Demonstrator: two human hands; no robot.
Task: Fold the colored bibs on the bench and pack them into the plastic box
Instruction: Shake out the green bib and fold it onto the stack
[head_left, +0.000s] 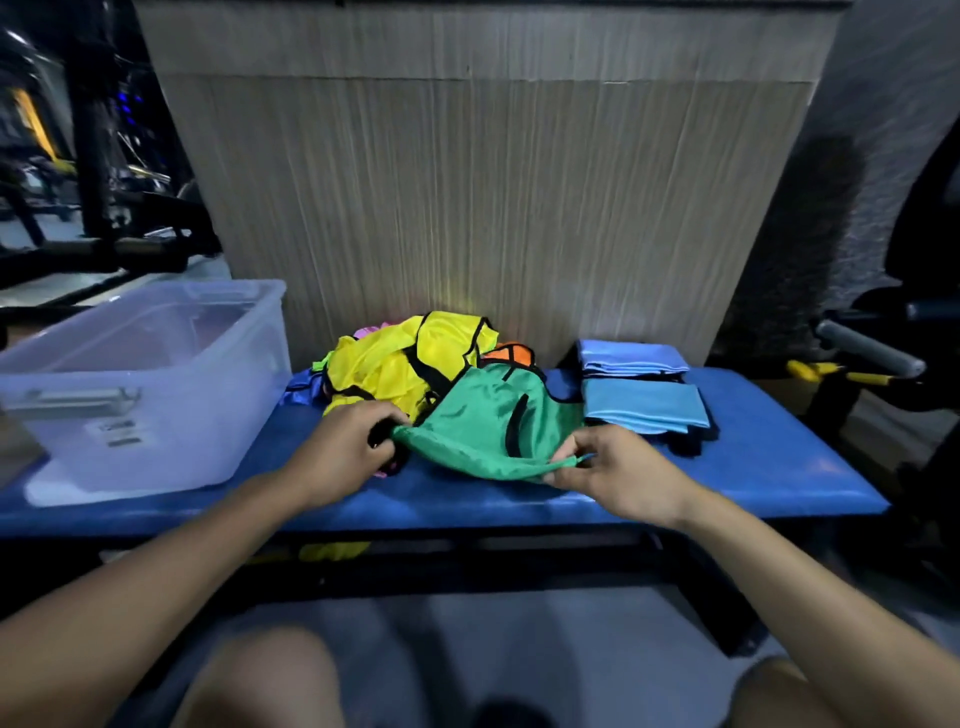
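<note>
Pinching the near hem of the green bib (493, 415), both hands worked at opposite corners: the left hand (343, 452) had its fingers curled round the left corner, and the right hand (618, 467) nipped the right corner between thumb and fingertips. The cloth was stretched between them just above the blue bench (753, 467), its far part draped back over the heap.

That bib looked thin, shiny and limp, so it would likely weigh next to nothing, sag wherever unsupported and slide easily on the padded seat. Corners and the black-trimmed edges seemed the sensible places to hold, since the trim gives a firmer line than the slick middle.

Behind the green one lay a loose heap of unfolded bibs: a yellow bib (384, 364) on top, an orange bib (511, 356) at the far right of the heap, with scraps of pink and blue showing at the far and left edges. To the right, two folded light-blue bibs (644, 405) sat one behind the other on the bench, not yet packed.

At the left end of the bench stood the plastic box (156, 441), clear-walled and lidless. Nothing coloured showed through its walls, so it appeared to hold no bibs, though its floor was hazy.
</note>
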